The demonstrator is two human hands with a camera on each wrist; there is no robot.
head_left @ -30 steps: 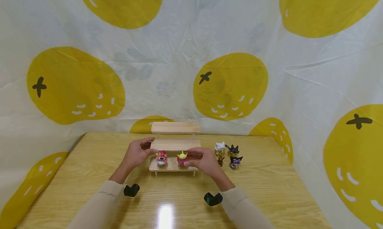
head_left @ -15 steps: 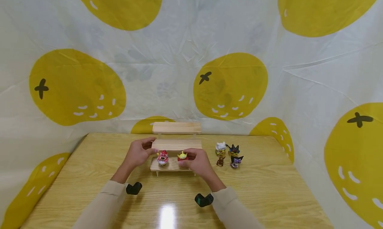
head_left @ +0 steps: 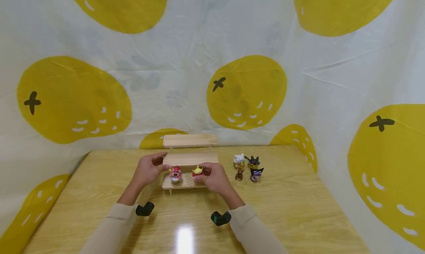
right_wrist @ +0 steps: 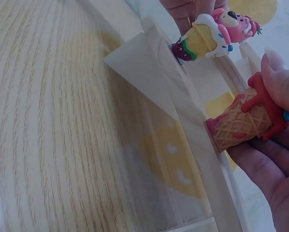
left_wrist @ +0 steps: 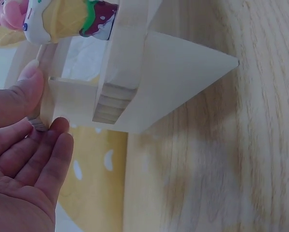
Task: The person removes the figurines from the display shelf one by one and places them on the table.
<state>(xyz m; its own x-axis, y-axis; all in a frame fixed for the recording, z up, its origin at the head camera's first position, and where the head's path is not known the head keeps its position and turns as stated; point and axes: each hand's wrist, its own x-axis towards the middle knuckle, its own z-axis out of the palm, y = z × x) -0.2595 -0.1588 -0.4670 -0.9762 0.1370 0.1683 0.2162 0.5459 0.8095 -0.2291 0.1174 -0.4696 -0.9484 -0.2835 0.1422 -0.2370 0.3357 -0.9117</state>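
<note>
A three-tier wooden display shelf [head_left: 190, 159] with clear side supports stands on the table. My left hand [head_left: 147, 170] pinches the left end of its middle board, thumb above and fingers beneath, as the left wrist view shows. On the lowest board stands a pink bear figurine [head_left: 175, 174] on an ice-cream cone base, close to my left thumb. My right hand [head_left: 215, 177] holds a yellow-headed alien figurine [head_left: 197, 170] with a red body. In the right wrist view, that figurine's waffle-cone base [right_wrist: 241, 121] meets the lowest board, right of the bear; the thumb hides part of the body.
Several small figurines stand grouped on the table right of the shelf: a white-topped one [head_left: 239, 160], a black-eared one [head_left: 254, 162], a brown one [head_left: 239, 174] and a purple-and-black one [head_left: 256, 174]. A fruit-print curtain [head_left: 186, 80] hangs behind the table [head_left: 285, 206].
My right hand has shifted left and closer around the alien figurine, covering more of its body. The left hand keeps its place on the shelf. The head view has turned slightly right.
</note>
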